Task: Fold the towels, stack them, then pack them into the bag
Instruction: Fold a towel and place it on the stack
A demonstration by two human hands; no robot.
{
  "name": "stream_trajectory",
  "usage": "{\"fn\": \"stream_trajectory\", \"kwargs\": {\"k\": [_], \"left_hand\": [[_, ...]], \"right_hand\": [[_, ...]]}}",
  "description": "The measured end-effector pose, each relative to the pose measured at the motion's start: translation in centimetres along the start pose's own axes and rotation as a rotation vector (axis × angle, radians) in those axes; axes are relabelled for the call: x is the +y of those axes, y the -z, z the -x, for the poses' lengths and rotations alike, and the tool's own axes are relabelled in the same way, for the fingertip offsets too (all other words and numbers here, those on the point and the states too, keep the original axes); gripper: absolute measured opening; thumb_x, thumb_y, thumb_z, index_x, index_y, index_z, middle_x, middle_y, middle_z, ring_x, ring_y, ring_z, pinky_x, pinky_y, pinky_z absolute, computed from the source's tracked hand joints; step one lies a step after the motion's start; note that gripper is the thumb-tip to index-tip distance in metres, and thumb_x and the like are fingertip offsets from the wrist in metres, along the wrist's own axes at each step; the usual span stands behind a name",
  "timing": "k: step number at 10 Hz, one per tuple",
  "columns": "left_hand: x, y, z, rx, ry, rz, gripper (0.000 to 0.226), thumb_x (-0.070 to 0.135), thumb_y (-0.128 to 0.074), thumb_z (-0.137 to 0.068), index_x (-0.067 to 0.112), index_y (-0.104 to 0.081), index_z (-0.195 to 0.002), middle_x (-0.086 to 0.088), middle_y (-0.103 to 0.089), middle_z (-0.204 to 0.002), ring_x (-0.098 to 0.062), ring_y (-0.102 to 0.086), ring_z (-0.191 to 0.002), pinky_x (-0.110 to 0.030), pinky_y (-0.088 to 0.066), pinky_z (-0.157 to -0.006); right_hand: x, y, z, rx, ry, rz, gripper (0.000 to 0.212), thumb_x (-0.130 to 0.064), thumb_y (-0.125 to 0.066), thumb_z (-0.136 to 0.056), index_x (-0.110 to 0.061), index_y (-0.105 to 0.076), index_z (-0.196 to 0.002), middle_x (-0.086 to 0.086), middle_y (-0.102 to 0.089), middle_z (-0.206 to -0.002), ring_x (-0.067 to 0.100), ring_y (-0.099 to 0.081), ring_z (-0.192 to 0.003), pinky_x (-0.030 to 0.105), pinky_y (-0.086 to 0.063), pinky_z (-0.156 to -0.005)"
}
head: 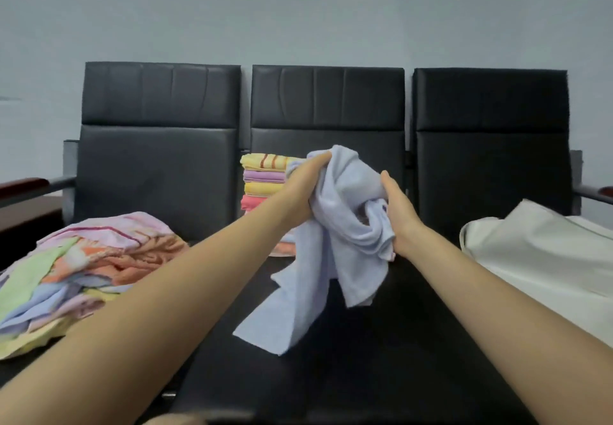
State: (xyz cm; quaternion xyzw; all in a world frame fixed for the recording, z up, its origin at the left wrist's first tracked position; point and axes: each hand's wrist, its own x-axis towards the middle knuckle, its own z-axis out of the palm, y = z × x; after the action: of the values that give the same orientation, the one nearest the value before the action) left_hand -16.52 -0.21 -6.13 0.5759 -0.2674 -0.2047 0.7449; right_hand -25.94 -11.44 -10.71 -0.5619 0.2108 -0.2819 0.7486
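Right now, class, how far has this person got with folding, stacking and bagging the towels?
Done: a stack of folded towels stands on the middle seat. In hand: the left hand and right hand both grip a crumpled blue towel, not yet folded. Left: the loose pile on the left needs folding, and nothing can be seen going into the white bag on the right.

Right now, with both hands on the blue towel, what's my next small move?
Probably slide the hands apart to find two corners and spread it flat. The blue towel hangs bunched between the left hand and right hand, not yet foldable for the stack.
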Motion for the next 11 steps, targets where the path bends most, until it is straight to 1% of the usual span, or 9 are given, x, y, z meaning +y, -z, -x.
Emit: {"fn": "stream_trajectory", "kwargs": {"k": [1, 2, 3, 4, 5, 6, 8, 9, 11], "left_hand": [[-5.4, 1.2, -0.4, -0.006, 0.117, -0.005, 0.023, 0.033, -0.049, -0.1, 0.011, -0.052, -0.093, -0.009, -0.053, -0.084, -0.016, -0.055, -0.081, -0.03, -0.05, -0.079], [-9.2, 2.3, 0.2, -0.019, 0.239, -0.104, 0.029, 0.042, -0.053, -0.096, 0.015, -0.063, -0.098, -0.006, -0.066, -0.097, -0.016, -0.061, -0.099, -0.032, -0.048, -0.098], [-13.3, 4.9, -0.5, 0.012, 0.291, -0.112, 0.042, 0.049, -0.059, -0.089, 0.017, -0.062, -0.115, -0.005, -0.065, -0.115, -0.015, -0.059, -0.109, -0.036, -0.044, -0.104], [-14.8, 7.4, 0.0, 0.119, 0.311, -0.151, 0.026, 0.036, -0.059, -0.09, 0.011, -0.057, -0.095, -0.008, -0.06, -0.086, -0.021, -0.06, -0.077, -0.035, -0.051, -0.065], [-15.1, 10.3, 0.4, 0.136, 0.313, -0.194, 0.019, 0.02, -0.055, -0.095, 0.007, -0.06, -0.107, -0.014, -0.065, -0.094, -0.03, -0.064, -0.082, -0.037, -0.053, -0.053], [-14.0, 12.6, 0.7, 0.076, 0.302, -0.174, 0.032, 0.02, -0.06, -0.095, 0.005, -0.06, -0.123, -0.012, -0.07, -0.111, -0.024, -0.068, -0.096, -0.031, -0.056, -0.06], [-11.1, 13.6, 2.0, 0.047, 0.2, -0.042, 0.026, 0.021, -0.055, -0.097, 0.004, -0.065, -0.115, -0.01, -0.072, -0.103, -0.02, -0.069, -0.091, -0.029, -0.055, -0.071], [-9.4, 12.5, 3.3, 0.029, 0.117, 0.022, 0.018, 0.017, -0.045, -0.101, 0.012, -0.057, -0.088, 0.001, -0.065, -0.068, -0.015, -0.061, -0.067, -0.02, -0.048, -0.054], [-5.3, 9.1, 6.8, -0.091, -0.073, 0.128, 0.033, 0.025, -0.047, -0.101, 0.015, -0.05, -0.132, -0.005, -0.067, -0.122, -0.023, -0.065, -0.112, -0.039, -0.054, -0.089]], "right_hand": [[4.2, 2.3, -2.5, 0.039, -0.061, 0.057, 0.077, -0.078, -0.076, -0.052, -0.025, -0.069, -0.108, 0.006, -0.063, -0.128, 0.022, -0.063, -0.113, 0.044, -0.05, -0.098], [6.3, 1.8, -0.5, 0.04, -0.095, 0.109, 0.025, -0.042, -0.069, -0.086, -0.018, -0.063, -0.088, 0.015, -0.068, -0.11, 0.023, -0.067, -0.093, 0.04, -0.055, -0.089], [8.5, 2.6, -1.0, 0.074, -0.074, 0.194, 0.018, -0.025, -0.057, -0.097, -0.009, -0.062, -0.103, 0.024, -0.062, -0.123, 0.03, -0.065, -0.093, 0.041, -0.053, -0.085], [9.9, 3.8, -1.7, 0.109, -0.083, 0.232, 0.046, -0.032, -0.056, -0.097, -0.003, -0.051, -0.132, 0.021, -0.059, -0.127, 0.038, -0.061, -0.111, 0.045, -0.052, -0.094], [10.1, 4.9, -2.2, 0.127, -0.059, 0.292, 0.048, -0.039, -0.056, -0.096, -0.01, -0.052, -0.133, 0.01, -0.061, -0.124, 0.027, -0.06, -0.109, 0.041, -0.05, -0.097], [9.2, 5.3, -2.4, 0.112, -0.007, 0.289, 0.04, -0.037, -0.057, -0.095, -0.012, -0.058, -0.127, 0.008, -0.065, -0.119, 0.022, -0.062, -0.106, 0.036, -0.051, -0.091], [7.2, 6.3, -1.2, 0.069, 0.067, 0.145, 0.031, -0.034, -0.055, -0.099, -0.013, -0.061, -0.12, 0.006, -0.069, -0.109, 0.02, -0.066, -0.098, 0.031, -0.053, -0.072], [5.2, 6.3, 0.6, 0.066, 0.129, 0.135, 0.017, -0.032, -0.053, -0.1, -0.019, -0.064, -0.104, -0.001, -0.071, -0.093, 0.016, -0.067, -0.09, 0.03, -0.054, -0.072], [2.3, 5.6, 3.9, 0.044, 0.066, -0.04, 0.013, -0.026, -0.052, -0.1, -0.019, -0.062, -0.097, 0.001, -0.067, -0.096, 0.013, -0.064, -0.087, 0.028, -0.052, -0.072]]}}
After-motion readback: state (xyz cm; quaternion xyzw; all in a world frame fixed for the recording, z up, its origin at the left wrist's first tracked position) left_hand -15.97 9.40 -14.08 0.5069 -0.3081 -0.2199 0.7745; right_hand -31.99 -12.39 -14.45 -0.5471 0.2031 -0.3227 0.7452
